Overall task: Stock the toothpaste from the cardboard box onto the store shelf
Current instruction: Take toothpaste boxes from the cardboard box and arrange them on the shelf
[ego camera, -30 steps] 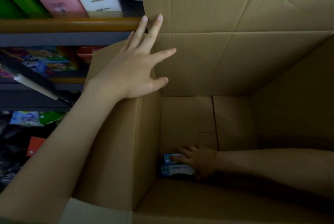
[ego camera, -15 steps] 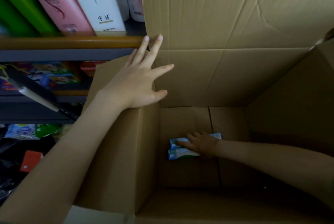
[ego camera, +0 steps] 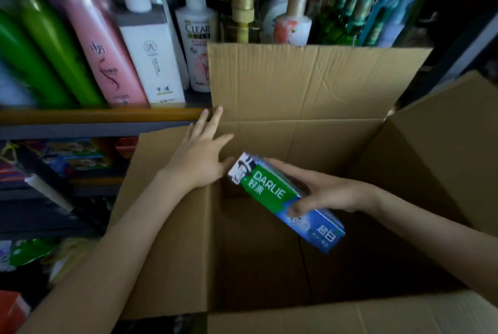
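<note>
A big open cardboard box stands in front of the store shelf, its flaps raised. My right hand grips green and blue Darlie toothpaste boxes, seemingly two stacked, above the box's opening near its upper rim. My left hand lies flat with straight fingers on the left flap, where it meets the back flap. The inside of the box is dark; I see nothing on its floor.
Shampoo and lotion bottles fill the shelf above the box. A lower shelf at the left holds colourful packets. A dark pole leans across the left side. Packets lie low on the left.
My right hand has come up from the bottom of the box with the toothpaste boxes in its grip. My view has lifted toward the shelf. My left hand stays on the flap.
</note>
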